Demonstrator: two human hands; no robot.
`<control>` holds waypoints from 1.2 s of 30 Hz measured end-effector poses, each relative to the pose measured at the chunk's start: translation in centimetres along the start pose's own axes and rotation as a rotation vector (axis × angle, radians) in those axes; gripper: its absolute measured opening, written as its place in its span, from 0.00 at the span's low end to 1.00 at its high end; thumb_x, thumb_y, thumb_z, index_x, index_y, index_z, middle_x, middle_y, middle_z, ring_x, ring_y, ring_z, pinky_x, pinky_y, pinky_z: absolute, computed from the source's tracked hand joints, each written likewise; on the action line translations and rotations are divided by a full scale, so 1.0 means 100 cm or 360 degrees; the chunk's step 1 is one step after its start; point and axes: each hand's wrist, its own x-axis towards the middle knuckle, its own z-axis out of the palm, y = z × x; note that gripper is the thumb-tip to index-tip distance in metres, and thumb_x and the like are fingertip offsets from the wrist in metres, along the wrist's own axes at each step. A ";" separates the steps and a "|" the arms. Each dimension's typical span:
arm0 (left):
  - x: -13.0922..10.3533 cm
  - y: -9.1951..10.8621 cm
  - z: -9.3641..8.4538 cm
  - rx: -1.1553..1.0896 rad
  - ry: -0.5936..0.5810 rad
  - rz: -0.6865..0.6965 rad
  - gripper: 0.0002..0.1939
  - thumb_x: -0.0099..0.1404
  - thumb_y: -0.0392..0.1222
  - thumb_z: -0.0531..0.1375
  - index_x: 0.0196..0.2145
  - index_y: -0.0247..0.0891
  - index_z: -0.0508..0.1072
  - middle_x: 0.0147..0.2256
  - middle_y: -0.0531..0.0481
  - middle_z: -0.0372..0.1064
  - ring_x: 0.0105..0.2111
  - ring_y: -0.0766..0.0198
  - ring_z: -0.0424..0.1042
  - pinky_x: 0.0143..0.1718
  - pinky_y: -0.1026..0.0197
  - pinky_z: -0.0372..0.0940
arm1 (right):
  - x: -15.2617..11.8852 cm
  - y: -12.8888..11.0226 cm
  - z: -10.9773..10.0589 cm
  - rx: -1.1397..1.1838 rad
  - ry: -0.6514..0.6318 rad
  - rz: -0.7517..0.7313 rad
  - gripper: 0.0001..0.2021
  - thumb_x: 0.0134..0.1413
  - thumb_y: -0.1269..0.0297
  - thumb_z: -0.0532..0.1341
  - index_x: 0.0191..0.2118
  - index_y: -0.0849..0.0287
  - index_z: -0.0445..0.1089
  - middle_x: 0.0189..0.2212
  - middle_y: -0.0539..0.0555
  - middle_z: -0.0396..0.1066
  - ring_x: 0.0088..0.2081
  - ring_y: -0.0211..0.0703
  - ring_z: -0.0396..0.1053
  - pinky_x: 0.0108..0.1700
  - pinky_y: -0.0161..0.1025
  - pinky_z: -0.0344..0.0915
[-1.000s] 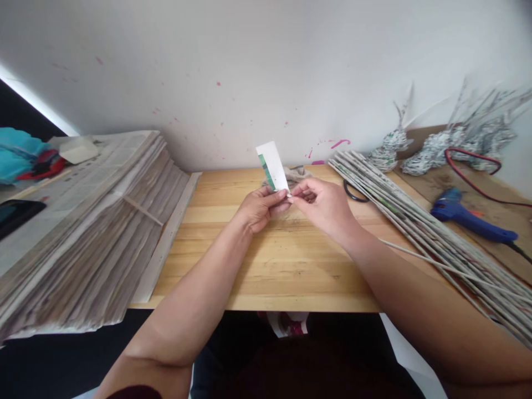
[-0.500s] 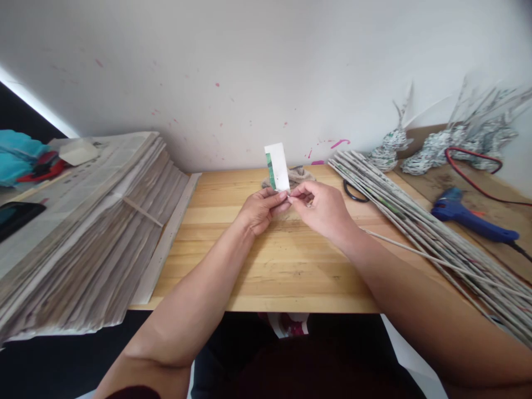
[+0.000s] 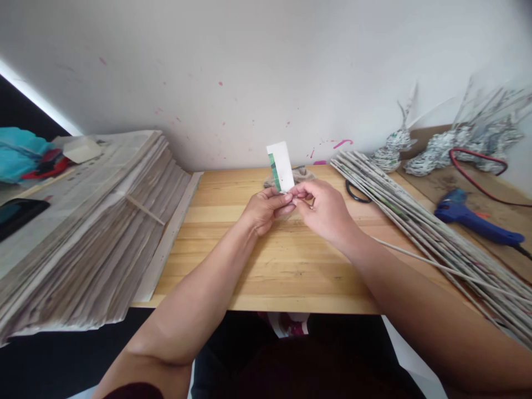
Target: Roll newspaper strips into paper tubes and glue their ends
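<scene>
In the middle of the head view, a white paper strip (image 3: 284, 166) with a green left edge stands up from my fingertips, leaning slightly left. My left hand (image 3: 269, 209) pinches its lower end between thumb and fingers. Against it, my right hand (image 3: 323, 210) is closed in a pinch at the strip's bottom right corner. The exact fold there is hidden by the fingers. A thin rolled paper stick (image 3: 409, 252) comes out from beneath my right forearm; whether it reaches my fingers I cannot tell. Behind the hands lies a crumpled grey-brown cloth (image 3: 305, 174).
At left rises a tall newspaper stack (image 3: 137, 221) carrying a black phone (image 3: 20, 215). Rolled paper sticks (image 3: 399, 216) lie at right beside black-handled scissors (image 3: 357, 191), partly hidden. Beyond are a blue glue gun (image 3: 482, 219) with cable and woven paper figures (image 3: 436, 149).
The paper strip tilts a little more to the left. Both hands stay together on its lower end, and the whole view has shifted slightly.
</scene>
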 end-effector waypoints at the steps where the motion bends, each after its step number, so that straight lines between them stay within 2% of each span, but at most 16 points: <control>1: 0.000 0.000 -0.001 0.0010 -0.0011 0.0000 0.10 0.50 0.27 0.71 0.30 0.29 0.76 0.31 0.48 0.76 0.32 0.67 0.76 0.38 0.65 0.73 | 0.000 -0.001 -0.001 0.0000 -0.0012 -0.0019 0.09 0.51 0.76 0.61 0.36 0.57 0.74 0.34 0.54 0.74 0.38 0.46 0.70 0.41 0.44 0.65; 6: 0.001 0.001 -0.003 0.0025 -0.0057 -0.0020 0.11 0.50 0.27 0.71 0.31 0.28 0.77 0.30 0.47 0.76 0.31 0.67 0.77 0.35 0.67 0.73 | 0.000 -0.002 -0.003 0.0036 -0.0104 -0.0103 0.12 0.51 0.77 0.58 0.39 0.56 0.73 0.35 0.54 0.71 0.38 0.45 0.68 0.43 0.44 0.65; 10: -0.001 0.002 0.000 0.0026 -0.0063 -0.0059 0.07 0.52 0.24 0.69 0.30 0.27 0.76 0.28 0.47 0.75 0.29 0.68 0.76 0.32 0.68 0.71 | -0.003 -0.002 -0.001 -0.0035 -0.0176 -0.0107 0.17 0.53 0.77 0.56 0.45 0.56 0.74 0.38 0.57 0.71 0.41 0.49 0.66 0.44 0.46 0.64; 14: -0.003 0.004 0.001 0.0055 -0.0033 -0.0094 0.05 0.54 0.23 0.67 0.28 0.28 0.76 0.26 0.48 0.74 0.28 0.68 0.75 0.34 0.67 0.71 | -0.004 -0.004 -0.001 -0.0123 -0.0203 -0.0136 0.18 0.56 0.76 0.54 0.47 0.54 0.75 0.37 0.57 0.70 0.42 0.51 0.66 0.46 0.50 0.63; 17: -0.002 0.006 0.000 0.0054 -0.0014 -0.0110 0.05 0.54 0.24 0.67 0.29 0.28 0.77 0.28 0.47 0.75 0.29 0.68 0.76 0.35 0.66 0.72 | -0.002 -0.006 -0.003 -0.0042 -0.0188 -0.0148 0.17 0.56 0.75 0.57 0.47 0.52 0.75 0.38 0.56 0.71 0.43 0.49 0.68 0.48 0.49 0.64; 19: -0.002 0.008 -0.001 0.0055 -0.0021 -0.0124 0.05 0.54 0.25 0.68 0.30 0.28 0.77 0.29 0.45 0.76 0.28 0.68 0.75 0.34 0.67 0.71 | -0.001 -0.007 -0.005 0.0078 -0.0147 -0.0019 0.14 0.54 0.73 0.60 0.46 0.53 0.73 0.37 0.54 0.73 0.40 0.46 0.70 0.44 0.46 0.66; 21: -0.001 0.009 -0.002 0.0057 -0.0020 -0.0133 0.05 0.54 0.26 0.68 0.31 0.28 0.77 0.29 0.45 0.76 0.27 0.68 0.75 0.33 0.67 0.71 | 0.001 -0.006 -0.007 0.0199 -0.0105 0.0223 0.12 0.51 0.68 0.65 0.43 0.56 0.72 0.34 0.53 0.74 0.33 0.43 0.71 0.38 0.42 0.68; 24: -0.001 0.009 -0.004 0.0068 -0.0015 -0.0149 0.06 0.54 0.26 0.69 0.31 0.28 0.78 0.28 0.45 0.76 0.26 0.69 0.74 0.32 0.68 0.71 | 0.004 -0.001 -0.009 0.0320 -0.0165 0.0465 0.10 0.48 0.63 0.68 0.38 0.58 0.73 0.32 0.53 0.75 0.30 0.41 0.72 0.34 0.41 0.68; 28: 0.000 0.010 -0.006 0.0140 -0.0037 -0.0237 0.06 0.55 0.28 0.69 0.32 0.28 0.78 0.29 0.44 0.77 0.27 0.68 0.76 0.31 0.68 0.71 | 0.006 0.005 -0.008 0.0382 -0.0288 0.0502 0.07 0.50 0.64 0.67 0.36 0.59 0.76 0.32 0.54 0.77 0.33 0.44 0.74 0.37 0.43 0.70; 31: 0.000 0.011 -0.007 0.0161 -0.0018 -0.0288 0.06 0.55 0.29 0.69 0.32 0.28 0.78 0.28 0.45 0.76 0.26 0.68 0.75 0.28 0.70 0.71 | 0.006 0.006 -0.008 0.0368 -0.0307 0.0497 0.06 0.51 0.65 0.66 0.36 0.59 0.78 0.32 0.55 0.78 0.33 0.44 0.75 0.36 0.43 0.70; 36: 0.001 0.011 -0.008 0.0143 0.0044 -0.0290 0.07 0.53 0.29 0.70 0.30 0.29 0.77 0.24 0.49 0.72 0.23 0.71 0.72 0.24 0.73 0.68 | 0.007 0.003 -0.011 0.0309 -0.0301 0.0525 0.03 0.49 0.66 0.66 0.31 0.59 0.78 0.27 0.53 0.77 0.30 0.44 0.74 0.32 0.41 0.68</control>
